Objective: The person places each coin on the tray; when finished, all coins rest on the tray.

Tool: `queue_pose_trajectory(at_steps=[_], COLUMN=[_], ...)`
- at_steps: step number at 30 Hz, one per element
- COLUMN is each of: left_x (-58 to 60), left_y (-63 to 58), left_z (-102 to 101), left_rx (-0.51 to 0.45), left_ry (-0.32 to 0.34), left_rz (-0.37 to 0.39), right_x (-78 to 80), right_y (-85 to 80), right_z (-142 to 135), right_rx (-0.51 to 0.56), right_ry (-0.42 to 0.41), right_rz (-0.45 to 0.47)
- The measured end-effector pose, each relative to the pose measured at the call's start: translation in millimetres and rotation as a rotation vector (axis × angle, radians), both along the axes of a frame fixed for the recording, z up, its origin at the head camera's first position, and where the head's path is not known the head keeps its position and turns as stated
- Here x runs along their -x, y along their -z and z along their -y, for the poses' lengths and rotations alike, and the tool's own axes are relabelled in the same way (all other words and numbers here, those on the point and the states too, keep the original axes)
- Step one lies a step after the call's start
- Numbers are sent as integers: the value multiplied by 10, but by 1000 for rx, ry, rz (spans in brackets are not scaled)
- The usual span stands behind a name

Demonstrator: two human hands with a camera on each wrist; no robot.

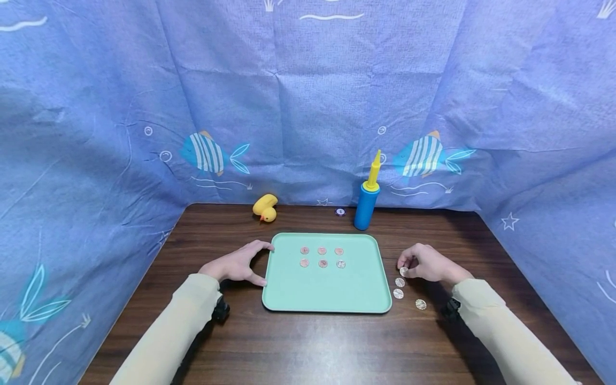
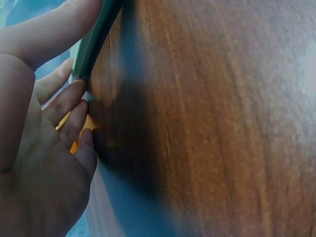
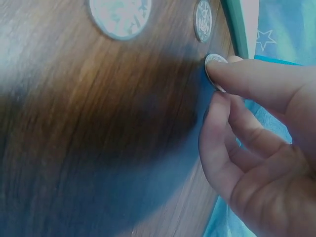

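A mint-green tray (image 1: 327,297) lies on the table. Two rows of three coins sit in its upper half: mostly copper-coloured, with one silver coin (image 1: 340,263) at the right end of the lower row. My left hand (image 1: 239,262) is at the tray's left side, fingers and thumb spread along the rim. Right of the tray, my right hand (image 1: 425,263) pinches a silver coin (image 3: 216,72) between thumb and fingers, low over the wood. Three more silver coins lie nearby: one (image 1: 400,282) just below the hand, another (image 1: 398,293) below that, and one (image 1: 421,304) farther right.
Behind the tray stands a blue hand pump (image 1: 367,207) with a yellow nozzle. A yellow rubber duck (image 1: 265,208) and a small dark round chip (image 1: 340,212) lie along the back of the dark wooden table (image 1: 317,347). Blue fish-print cloth (image 1: 317,123) hangs around the back and sides.
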State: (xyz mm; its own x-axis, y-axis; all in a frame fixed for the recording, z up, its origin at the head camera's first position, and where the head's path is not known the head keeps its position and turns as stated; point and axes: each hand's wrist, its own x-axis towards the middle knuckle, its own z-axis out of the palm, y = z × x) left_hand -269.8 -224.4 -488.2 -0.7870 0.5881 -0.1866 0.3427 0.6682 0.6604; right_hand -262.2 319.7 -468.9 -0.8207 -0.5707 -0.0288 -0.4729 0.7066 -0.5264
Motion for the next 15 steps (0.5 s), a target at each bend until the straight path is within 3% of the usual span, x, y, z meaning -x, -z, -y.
queue_pose_trajectory(at_steps=[15], left_x=[-18], left_y=[-33], left_z=[-7], left_rx=[-8], left_ry=[5], left_rz=[-11], right_x=[-1], right_y=[-3], right_z=[7], right_rx=[-11], right_ry=[79], right_rz=[-30])
